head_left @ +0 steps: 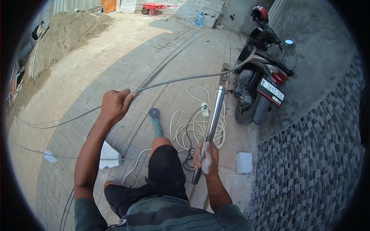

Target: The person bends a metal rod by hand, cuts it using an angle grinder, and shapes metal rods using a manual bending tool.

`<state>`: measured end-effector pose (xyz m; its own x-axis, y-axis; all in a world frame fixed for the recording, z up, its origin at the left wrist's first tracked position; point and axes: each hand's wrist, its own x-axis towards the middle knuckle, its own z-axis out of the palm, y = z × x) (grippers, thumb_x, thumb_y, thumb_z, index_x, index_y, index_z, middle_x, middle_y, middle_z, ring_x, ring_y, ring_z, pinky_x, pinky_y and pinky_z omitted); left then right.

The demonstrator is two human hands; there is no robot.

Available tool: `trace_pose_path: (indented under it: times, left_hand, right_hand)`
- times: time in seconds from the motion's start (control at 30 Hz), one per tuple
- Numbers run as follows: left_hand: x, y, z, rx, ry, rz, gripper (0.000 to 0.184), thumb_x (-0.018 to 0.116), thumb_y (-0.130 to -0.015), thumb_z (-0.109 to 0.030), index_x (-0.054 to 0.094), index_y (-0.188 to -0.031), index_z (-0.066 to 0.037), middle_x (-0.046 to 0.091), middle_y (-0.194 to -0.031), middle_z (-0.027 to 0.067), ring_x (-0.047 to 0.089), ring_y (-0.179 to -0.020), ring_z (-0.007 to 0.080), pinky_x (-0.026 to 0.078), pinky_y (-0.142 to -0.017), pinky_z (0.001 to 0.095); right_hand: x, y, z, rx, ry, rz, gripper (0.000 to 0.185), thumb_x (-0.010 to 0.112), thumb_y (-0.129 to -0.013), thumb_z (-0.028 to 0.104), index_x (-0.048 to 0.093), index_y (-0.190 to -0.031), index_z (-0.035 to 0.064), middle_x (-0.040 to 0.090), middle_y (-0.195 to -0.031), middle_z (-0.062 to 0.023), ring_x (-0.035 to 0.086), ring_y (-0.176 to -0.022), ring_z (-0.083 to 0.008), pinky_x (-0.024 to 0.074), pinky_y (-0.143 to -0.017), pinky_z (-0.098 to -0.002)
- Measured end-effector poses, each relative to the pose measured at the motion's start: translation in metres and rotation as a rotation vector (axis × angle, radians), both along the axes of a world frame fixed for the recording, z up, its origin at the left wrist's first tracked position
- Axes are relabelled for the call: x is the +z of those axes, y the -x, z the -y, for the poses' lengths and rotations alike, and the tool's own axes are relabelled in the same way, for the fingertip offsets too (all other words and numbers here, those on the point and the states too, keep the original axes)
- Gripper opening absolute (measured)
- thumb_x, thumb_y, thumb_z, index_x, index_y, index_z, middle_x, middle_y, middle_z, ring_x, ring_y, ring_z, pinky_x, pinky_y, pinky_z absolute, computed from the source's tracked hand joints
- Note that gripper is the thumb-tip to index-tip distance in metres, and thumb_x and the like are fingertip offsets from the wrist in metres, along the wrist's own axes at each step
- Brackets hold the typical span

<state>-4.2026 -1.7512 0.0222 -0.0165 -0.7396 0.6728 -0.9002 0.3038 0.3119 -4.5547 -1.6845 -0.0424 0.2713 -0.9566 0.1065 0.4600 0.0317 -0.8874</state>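
A long grey steel rod [185, 78] runs across the view, with my left hand [115, 104] closed around it left of centre. Its right part passes by the head of a metal bar tool [216, 111]; whether the head grips the rod is too small to tell. Fingers wrapped, my right hand [207, 158] holds the tool's chrome handle near its lower end. The tool slants upward, away from my body. An angle grinder [155, 121] lies on the paving beyond my knee, between my hands.
A parked motorbike [262, 69] stands at the right beside a wall. Coiled cable [181, 127] and a white block [244, 162] lie near my right hand. More rods and a broken white slab [109, 155] are on the paving. A sand heap [65, 34] and red wheelbarrow [154, 7] are farther back.
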Motion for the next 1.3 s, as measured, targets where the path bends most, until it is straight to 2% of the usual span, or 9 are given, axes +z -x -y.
trace_pose_path:
  times: [0.07,0.13,0.3,0.53,0.6,0.73,0.93,1.17,1.3]
  left_hand:
    - [0.004,0.002,0.000,-0.006,-0.003,-0.009,0.047,0.062,-0.097,-0.037,0.056,-0.063,-0.005,0.046,-0.049,0.0184,0.050,-0.047,0.0392,0.038,-0.048,0.0472]
    - [0.005,0.003,-0.002,-0.024,-0.025,-0.052,0.046,0.060,-0.098,-0.030,0.049,-0.063,-0.003,0.040,-0.050,0.0206,0.043,-0.047,0.0401,0.034,-0.048,0.0468]
    - [-0.003,-0.002,-0.003,0.009,-0.033,-0.032,0.048,0.063,-0.097,-0.035,0.053,-0.061,-0.005,0.045,-0.049,0.0189,0.049,-0.047,0.0396,0.037,-0.048,0.0470]
    - [-0.002,-0.002,0.004,-0.121,-0.135,-0.047,0.048,0.063,-0.097,-0.034,0.053,-0.061,-0.004,0.044,-0.050,0.0200,0.047,-0.047,0.0402,0.036,-0.049,0.0471]
    - [-0.006,-0.001,0.005,-0.125,-0.130,-0.031,0.048,0.062,-0.097,-0.035,0.054,-0.062,-0.004,0.044,-0.050,0.0200,0.047,-0.047,0.0402,0.037,-0.049,0.0472]
    - [-0.007,0.000,0.006,-0.122,-0.182,-0.037,0.048,0.062,-0.097,-0.036,0.055,-0.063,-0.003,0.045,-0.050,0.0195,0.047,-0.047,0.0402,0.037,-0.050,0.0471]
    - [-0.012,0.002,0.009,-0.093,-0.170,-0.022,0.049,0.061,-0.098,-0.037,0.056,-0.063,-0.003,0.046,-0.050,0.0193,0.048,-0.048,0.0403,0.038,-0.050,0.0474]
    - [-0.020,0.011,0.011,-0.033,-0.155,-0.057,0.049,0.061,-0.098,-0.038,0.057,-0.062,-0.003,0.046,-0.049,0.0196,0.049,-0.048,0.0402,0.038,-0.051,0.0478]
    - [-0.027,0.014,0.015,0.002,-0.140,-0.055,0.049,0.062,-0.097,-0.038,0.056,-0.062,-0.003,0.046,-0.049,0.0200,0.049,-0.047,0.0400,0.038,-0.049,0.0478]
  right_hand:
    - [-0.007,-0.018,-0.002,-0.029,-0.009,0.072,0.037,0.042,-0.107,0.041,0.049,-0.098,0.0049,0.042,-0.057,-0.0017,0.040,-0.036,-0.0094,0.0372,-0.032,-0.0251]
    - [-0.010,-0.036,-0.003,-0.042,-0.006,0.101,0.037,0.042,-0.107,0.041,0.049,-0.098,0.0051,0.043,-0.057,-0.0018,0.040,-0.036,-0.0093,0.0372,-0.032,-0.0251]
    - [-0.006,-0.042,-0.003,-0.062,0.017,0.060,0.037,0.044,-0.107,0.040,0.049,-0.099,0.0048,0.043,-0.057,-0.0022,0.041,-0.036,-0.0095,0.0375,-0.032,-0.0254]
    - [0.018,0.060,0.005,0.021,-0.001,-0.117,0.032,0.049,-0.105,0.036,0.051,-0.101,0.0046,0.045,-0.059,-0.0018,0.042,-0.039,-0.0101,0.0376,-0.035,-0.0257]
    - [0.028,0.075,0.007,-0.041,-0.021,-0.267,0.032,0.049,-0.105,0.036,0.051,-0.101,0.0048,0.046,-0.058,-0.0021,0.042,-0.039,-0.0098,0.0361,-0.035,-0.0255]
    - [0.028,0.080,0.008,-0.048,-0.025,-0.287,0.031,0.049,-0.105,0.036,0.052,-0.101,0.0050,0.046,-0.057,-0.0023,0.041,-0.039,-0.0096,0.0350,-0.035,-0.0255]
    - [0.018,0.077,0.016,-0.046,-0.030,-0.251,0.031,0.047,-0.106,0.036,0.051,-0.101,0.0051,0.045,-0.058,-0.0024,0.040,-0.039,-0.0097,0.0352,-0.034,-0.0261]
    - [-0.009,0.031,0.022,-0.059,-0.031,-0.042,0.033,0.047,-0.106,0.038,0.050,-0.101,0.0055,0.044,-0.059,-0.0021,0.041,-0.038,-0.0102,0.0375,-0.035,-0.0260]
    - [-0.022,-0.004,0.025,-0.125,-0.036,0.036,0.036,0.040,-0.108,0.039,0.049,-0.099,0.0049,0.042,-0.057,-0.0017,0.041,-0.036,-0.0099,0.0379,-0.032,-0.0253]
